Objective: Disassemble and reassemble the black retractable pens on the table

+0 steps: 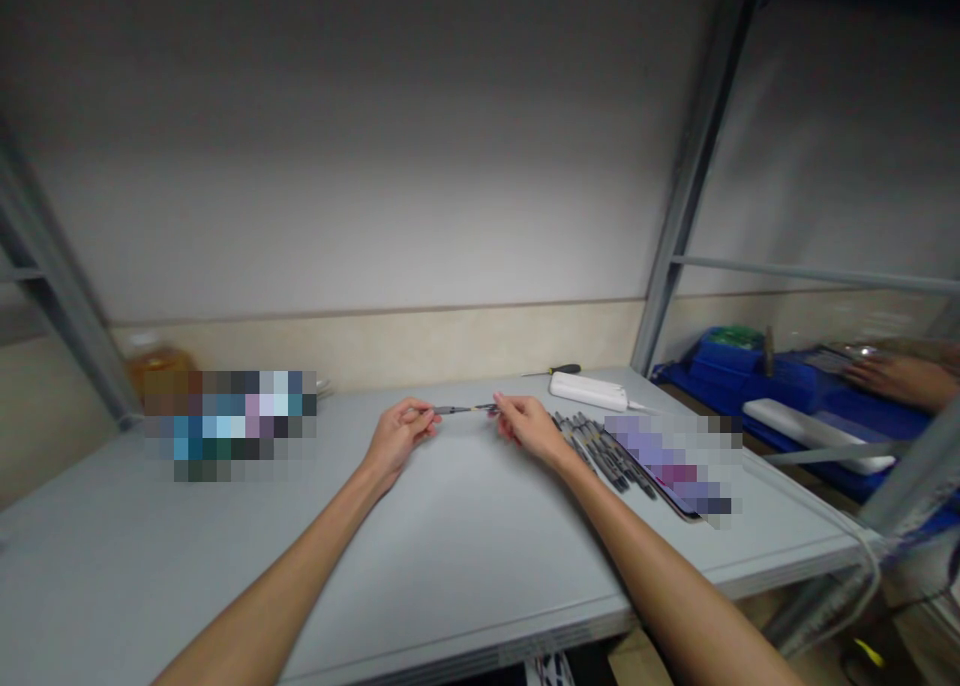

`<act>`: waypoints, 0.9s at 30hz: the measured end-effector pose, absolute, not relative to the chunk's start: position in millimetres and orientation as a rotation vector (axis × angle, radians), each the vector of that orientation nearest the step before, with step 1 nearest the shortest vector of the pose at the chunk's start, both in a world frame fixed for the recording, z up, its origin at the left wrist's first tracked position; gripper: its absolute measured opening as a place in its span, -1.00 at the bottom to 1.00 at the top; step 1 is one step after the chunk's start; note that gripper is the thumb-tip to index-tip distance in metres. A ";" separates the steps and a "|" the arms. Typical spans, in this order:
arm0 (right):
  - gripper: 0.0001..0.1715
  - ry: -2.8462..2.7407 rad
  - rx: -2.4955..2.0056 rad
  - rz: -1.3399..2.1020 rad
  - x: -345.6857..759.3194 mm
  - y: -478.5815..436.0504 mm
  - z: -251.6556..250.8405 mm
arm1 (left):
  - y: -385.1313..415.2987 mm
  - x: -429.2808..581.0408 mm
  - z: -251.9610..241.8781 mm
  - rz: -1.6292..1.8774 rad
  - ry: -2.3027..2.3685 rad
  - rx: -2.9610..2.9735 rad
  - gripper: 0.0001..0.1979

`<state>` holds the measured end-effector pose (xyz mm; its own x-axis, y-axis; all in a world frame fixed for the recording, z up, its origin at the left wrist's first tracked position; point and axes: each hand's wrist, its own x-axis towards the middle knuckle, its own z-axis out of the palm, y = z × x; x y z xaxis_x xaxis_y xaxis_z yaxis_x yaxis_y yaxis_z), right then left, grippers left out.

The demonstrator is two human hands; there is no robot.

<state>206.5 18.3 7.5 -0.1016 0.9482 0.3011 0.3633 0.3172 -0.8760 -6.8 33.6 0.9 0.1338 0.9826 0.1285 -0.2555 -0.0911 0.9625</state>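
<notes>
A slim dark-grey pen (459,409) with a pale yellowish spot near its middle is held level just above the grey tabletop (442,546). My left hand (403,434) pinches its left end between thumb and fingers. At the other end, my right hand (523,426) has its fingers closed on the tip, partly hiding it. To the right of my right hand lies a loose row of several similar dark-grey pens (604,451), slanting toward the front right. A flat pixelated object (660,461) lies directly beside them.
Behind the pens are a white power strip (589,391) with a cable and a screwdriver (564,369). Pixelated items (240,416) and an amber bottle (161,361) stand at the left. Metal posts (675,206) frame the table. A co-worker's hand (892,378) is over blue trays (720,356) at right.
</notes>
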 end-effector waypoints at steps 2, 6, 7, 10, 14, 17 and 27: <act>-0.61 -1.621 -1.127 0.786 207.5 19.6 6.9 | 34.8 -6.8 0.3 1.295 0.864 1.164 -0.67; -0.69 -1.685 -1.110 0.850 209.0 17.5 7.7 | 35.7 -8.0 -0.6 1.299 0.879 1.157 -0.66; -0.68 -1.711 -1.124 0.875 209.0 16.3 8.1 | 35.7 -8.3 -0.6 1.302 0.881 1.159 -0.66; -0.62 -1.746 -1.160 0.899 208.6 14.1 8.2 | 35.6 -9.2 -0.7 1.306 0.871 1.170 -0.65; -0.56 -1.795 -1.183 0.896 208.0 16.0 5.4 | 36.1 -10.2 -1.3 1.303 0.864 1.179 -0.66; -0.54 -1.811 -1.202 0.895 207.1 17.5 4.0 | 36.3 -10.1 -1.3 1.304 0.867 1.173 -0.67; -0.78 -1.825 -1.184 0.474 202.7 10.3 9.9 | 29.8 -6.1 6.0 1.182 0.890 1.022 -0.83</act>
